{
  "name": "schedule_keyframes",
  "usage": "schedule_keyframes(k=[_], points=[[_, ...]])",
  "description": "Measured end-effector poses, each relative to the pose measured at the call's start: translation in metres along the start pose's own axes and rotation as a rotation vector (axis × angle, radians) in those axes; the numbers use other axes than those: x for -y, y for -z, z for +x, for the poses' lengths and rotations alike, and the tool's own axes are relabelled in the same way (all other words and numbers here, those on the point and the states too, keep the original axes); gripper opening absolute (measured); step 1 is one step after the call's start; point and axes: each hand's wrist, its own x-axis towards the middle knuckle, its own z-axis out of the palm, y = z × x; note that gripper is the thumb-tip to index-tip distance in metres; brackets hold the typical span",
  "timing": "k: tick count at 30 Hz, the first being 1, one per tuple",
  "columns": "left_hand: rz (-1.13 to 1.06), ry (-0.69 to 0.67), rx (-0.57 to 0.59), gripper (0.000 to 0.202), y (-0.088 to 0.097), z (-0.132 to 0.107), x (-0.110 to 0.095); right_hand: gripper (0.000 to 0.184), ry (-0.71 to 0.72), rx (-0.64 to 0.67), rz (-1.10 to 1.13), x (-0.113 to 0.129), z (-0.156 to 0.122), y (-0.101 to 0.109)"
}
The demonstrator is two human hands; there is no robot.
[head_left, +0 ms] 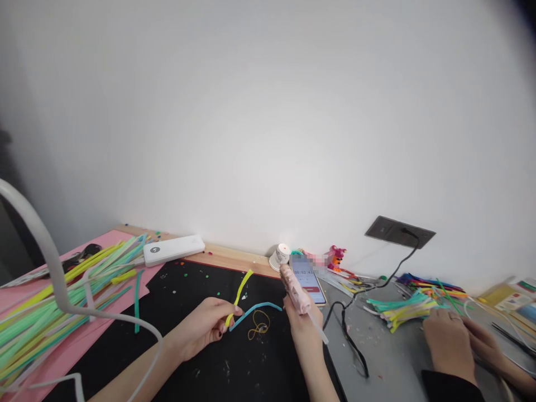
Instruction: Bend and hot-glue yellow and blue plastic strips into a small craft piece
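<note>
While the left hand (201,326) pinched the joined ends of a yellow strip (240,295) and a blue strip (255,310) over the black mat (184,290), fingers closed on them, the right hand (304,324) gripped a pink glue gun (295,290) with its nozzle away from the strips; gluing the joint appeared to be in hand, calling next for the nozzle to meet the pinch. Hidden or unclear were the gun's trigger finger, a blurred phone (310,282), and a co-worker's hands (452,340) cut off at right.

Bright soft daylight, dark curved corners
</note>
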Motion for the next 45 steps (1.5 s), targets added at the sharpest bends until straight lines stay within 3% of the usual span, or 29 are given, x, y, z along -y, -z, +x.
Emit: schedule_keyframes(k=[6, 12, 19, 23, 27, 30, 33, 36, 39, 45], points=[[-0.01, -0.016, -0.032, 0.018, 0.001, 0.002, 0.001, 0.038, -0.128, 0.017, -0.147, -0.011, 0.002, 0.036], [-0.014, -0.033, -0.042, 0.019, 0.0, 0.003, 0.0, 0.044, -0.293, -0.008, -0.391, -0.049, -0.003, 0.08], [0.005, -0.026, -0.065, 0.021, -0.002, 0.0, -0.001, 0.038, -0.305, 0.196, -0.746, -0.078, 0.002, 0.106], [0.088, -0.052, -0.072, 0.023, -0.004, -0.001, -0.003, 0.036, -0.243, 0.247, -0.933, -0.082, 0.009, 0.104], [0.277, -0.154, -0.086, 0.028, -0.003, 0.005, 0.002, 0.041, -0.17, 0.294, -0.983, -0.079, 0.016, 0.101], [0.363, -0.216, -0.077, 0.03, -0.002, 0.011, 0.008, 0.033, -0.044, 0.235, -0.811, -0.059, 0.016, 0.099], [0.458, -0.282, -0.065, 0.031, -0.003, 0.011, 0.011, 0.026, 0.055, 0.174, -0.416, -0.022, 0.015, 0.091], [0.611, -0.358, 0.013, 0.031, -0.005, 0.006, 0.011, 0.023, 0.092, 0.29, -0.193, 0.017, 0.017, 0.074], [0.712, -0.395, 0.072, 0.031, -0.006, 0.002, 0.011, 0.021, 0.133, 0.432, -0.018, 0.039, 0.022, 0.05], [0.848, -0.426, 0.075, 0.032, -0.004, 0.002, 0.008, 0.023, 0.113, 0.779, 0.144, 0.031, 0.027, 0.012]])
